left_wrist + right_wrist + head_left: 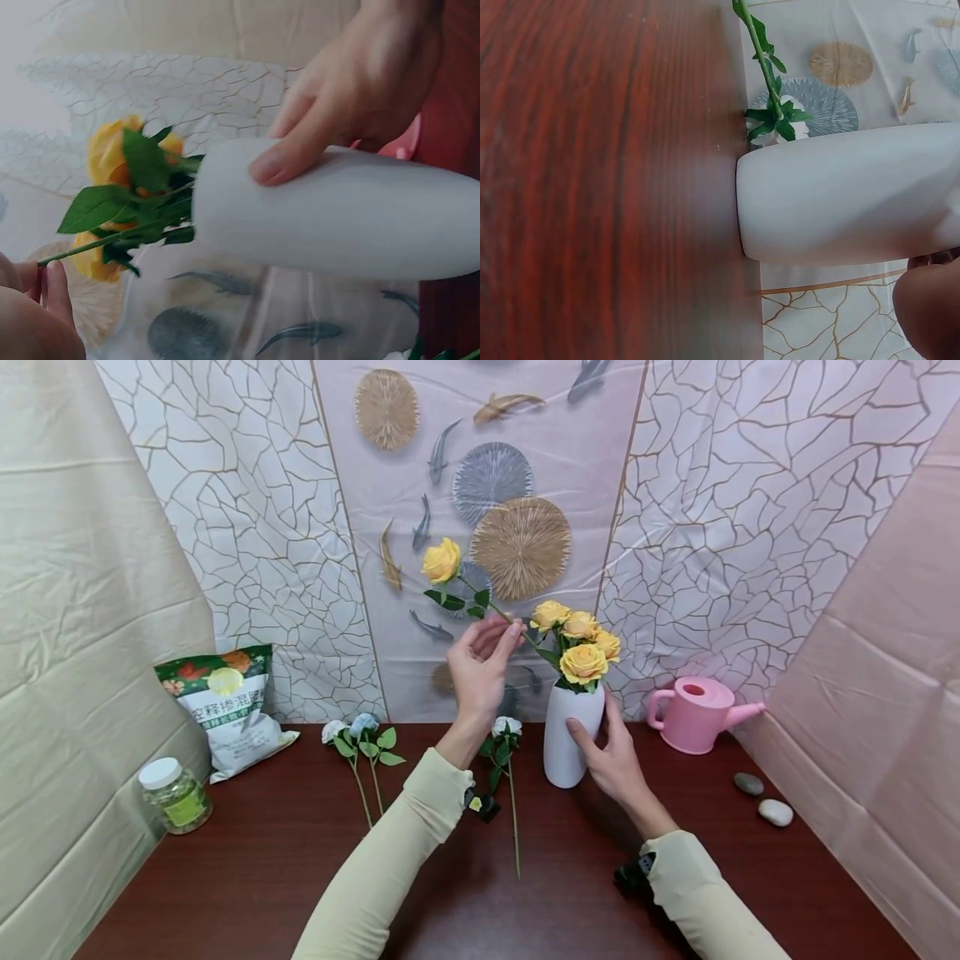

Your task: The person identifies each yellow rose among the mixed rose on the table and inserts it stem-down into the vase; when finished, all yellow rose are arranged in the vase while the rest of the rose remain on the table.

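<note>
My left hand (482, 664) pinches the stem of a yellow rose (441, 561) between thumb and fingers. That rose leans out to the left, and in the left wrist view its green stem (94, 244) runs toward the mouth of the white vase (567, 752). Several more yellow roses (584, 663) stand bunched in the vase. My right hand (611, 752) grips the vase from the right, its thumb across the front. Upright on the table, the vase shows its base in the right wrist view (817, 199).
A white rose (507, 727) lies left of the vase, its stem toward me. Farther left are a white and a blue flower (364, 723), a fertilizer bag (238, 714) and a lidded jar (177, 797). On the right stand a pink watering can (693, 718) and two pebbles (776, 812).
</note>
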`<action>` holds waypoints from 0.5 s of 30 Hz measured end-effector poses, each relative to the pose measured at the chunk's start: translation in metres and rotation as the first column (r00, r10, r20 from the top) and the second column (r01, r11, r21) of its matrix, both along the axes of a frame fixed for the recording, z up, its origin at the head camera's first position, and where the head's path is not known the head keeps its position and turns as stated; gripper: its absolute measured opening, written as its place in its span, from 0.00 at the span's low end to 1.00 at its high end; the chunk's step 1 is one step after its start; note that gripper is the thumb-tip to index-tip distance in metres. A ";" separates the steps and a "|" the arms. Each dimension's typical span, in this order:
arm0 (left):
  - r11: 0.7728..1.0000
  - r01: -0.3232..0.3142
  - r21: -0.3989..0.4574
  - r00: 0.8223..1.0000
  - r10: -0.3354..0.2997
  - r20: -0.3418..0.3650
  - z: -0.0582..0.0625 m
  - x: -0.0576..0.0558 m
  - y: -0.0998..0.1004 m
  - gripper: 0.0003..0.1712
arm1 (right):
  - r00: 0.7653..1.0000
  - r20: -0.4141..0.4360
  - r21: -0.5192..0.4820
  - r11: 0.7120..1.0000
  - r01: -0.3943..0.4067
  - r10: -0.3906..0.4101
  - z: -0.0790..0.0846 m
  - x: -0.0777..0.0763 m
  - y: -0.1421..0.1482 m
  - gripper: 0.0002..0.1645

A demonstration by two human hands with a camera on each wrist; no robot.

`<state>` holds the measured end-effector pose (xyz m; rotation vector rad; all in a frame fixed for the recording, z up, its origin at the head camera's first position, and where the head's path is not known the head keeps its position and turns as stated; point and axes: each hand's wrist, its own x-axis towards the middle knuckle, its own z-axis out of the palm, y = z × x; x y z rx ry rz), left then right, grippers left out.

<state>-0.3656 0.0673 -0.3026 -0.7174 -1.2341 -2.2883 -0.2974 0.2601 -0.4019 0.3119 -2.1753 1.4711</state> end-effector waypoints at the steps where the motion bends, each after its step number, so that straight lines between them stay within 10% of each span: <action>1: 1.000 -0.003 -0.012 1.000 0.003 -0.001 -0.002 0.001 0.002 0.15 | 1.000 -0.002 0.000 1.000 0.000 0.000 0.000 0.000 0.000 0.48; 15: 0.977 -0.078 -0.198 0.993 0.095 0.076 -0.024 0.010 0.021 0.15 | 1.000 0.004 0.001 1.000 -0.002 0.002 0.000 0.000 0.001 0.48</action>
